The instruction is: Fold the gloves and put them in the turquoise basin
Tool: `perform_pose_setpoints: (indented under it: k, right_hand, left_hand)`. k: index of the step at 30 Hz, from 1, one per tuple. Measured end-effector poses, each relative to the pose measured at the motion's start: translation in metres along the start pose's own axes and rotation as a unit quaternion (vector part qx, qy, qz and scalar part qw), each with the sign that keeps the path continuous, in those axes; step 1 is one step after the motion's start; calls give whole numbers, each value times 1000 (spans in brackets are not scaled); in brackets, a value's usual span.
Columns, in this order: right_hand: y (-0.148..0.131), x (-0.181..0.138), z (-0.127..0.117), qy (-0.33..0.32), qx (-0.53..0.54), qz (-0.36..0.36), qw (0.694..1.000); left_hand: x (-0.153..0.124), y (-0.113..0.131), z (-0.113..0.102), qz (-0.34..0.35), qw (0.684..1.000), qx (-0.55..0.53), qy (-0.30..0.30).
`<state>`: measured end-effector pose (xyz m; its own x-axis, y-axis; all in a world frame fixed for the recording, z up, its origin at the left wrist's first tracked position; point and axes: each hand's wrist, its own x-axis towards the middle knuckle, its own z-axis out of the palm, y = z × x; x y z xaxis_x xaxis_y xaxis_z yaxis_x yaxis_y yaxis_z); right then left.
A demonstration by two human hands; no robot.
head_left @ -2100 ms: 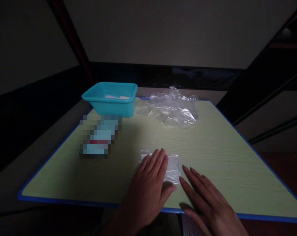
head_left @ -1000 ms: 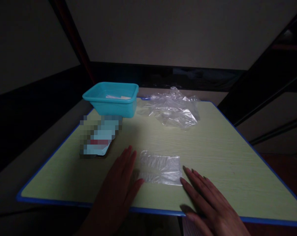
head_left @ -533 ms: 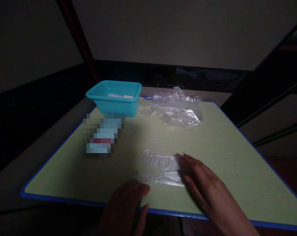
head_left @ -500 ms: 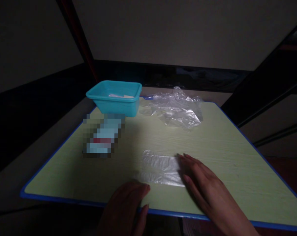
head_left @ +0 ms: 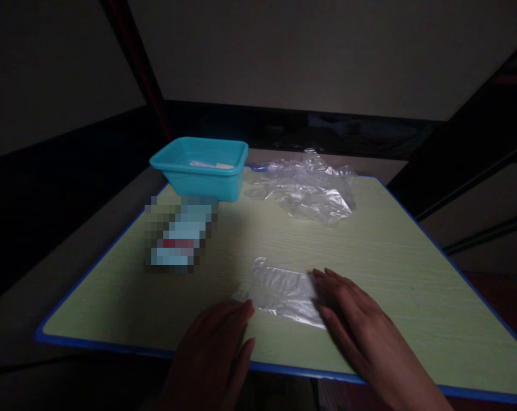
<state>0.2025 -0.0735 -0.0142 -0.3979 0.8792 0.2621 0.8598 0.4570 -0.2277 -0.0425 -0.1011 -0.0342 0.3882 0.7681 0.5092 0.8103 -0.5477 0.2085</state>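
Note:
A clear plastic bag (head_left: 284, 290), folded into a flat strip, lies near the front of the table. On its right end rests my right hand (head_left: 361, 319), fingers stretched out and thumb apart. My left hand (head_left: 217, 342) is at the strip's lower left corner, its fingertips at the plastic edge. The thumb of that hand stands apart from the fingers, with nothing visible between them. The far fingers of the left hand are in shadow.
A turquoise plastic basin (head_left: 202, 181) with some pale items inside stands at the table's back left. In front of it lies a pixelated flat object (head_left: 183, 234). Crumpled clear plastic (head_left: 313, 191) lies at the back. Blue edging (head_left: 301, 373) borders the pale table (head_left: 391, 251).
My left hand has moved slightly forward and left, up to the strip's corner. The folded plastic has turned a little, its left end farther from me. My right hand stays nearly in place.

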Motion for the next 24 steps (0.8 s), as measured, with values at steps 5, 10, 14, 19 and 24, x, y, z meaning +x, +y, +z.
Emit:
perform_pose_setpoints:
  k: [5,10,14,19,24]
  right_hand:
    - [1,-13,-2,6,-23,-6,1000]
    - [-2,-25,-3,8,-33,-10,999]
    - [-8,-32,-7,18,-11,-14,1000]
    - [-11,-37,-12,31,17,-34,999]
    - [-2,-31,-18,40,11,-102,994]
  left_hand:
    - [7,-3,2,-3,1000,17,21]
    - [17,-5,5,-28,999,24,5]
    - [25,-7,10,-53,998,11,-16]
    - [30,-9,16,-100,995,-4,-13]
    - [21,0,15,-111,993,13,45]
